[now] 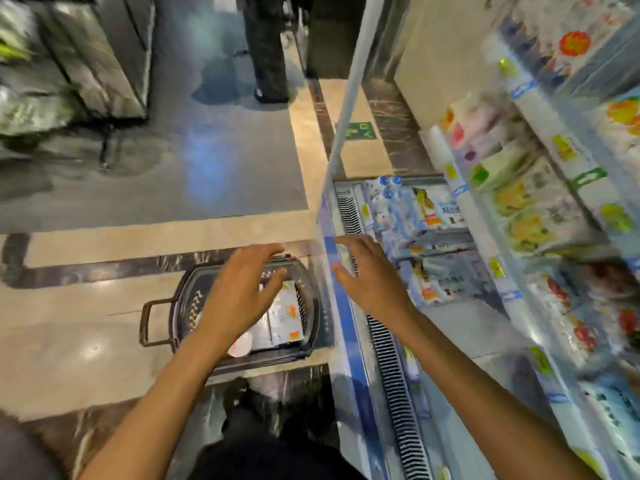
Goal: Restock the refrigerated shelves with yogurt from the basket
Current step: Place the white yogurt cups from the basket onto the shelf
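Yogurt packs (287,317) lie flat in the basket (180,306), directly under the left hand (242,292) and not touched by it. The packs are white cartons with red and orange print, seemingly two side by side, though blur makes the count unsure. One round white cup (240,344) sits at the basket's near edge. The left hand hovers over the basket, fingers spread and loose, holding nothing. The right hand (367,275) is just right of the basket, over the front edge of the refrigerated case (332,258), fingers also spread wide and empty. The dark plastic basket stands on the tiled floor (86,341), one handle (149,320) on its left. Right of the basket are a vent grille (391,358) and stocked shelves (526,209). Far beyond the basket is another person's legs (266,46).
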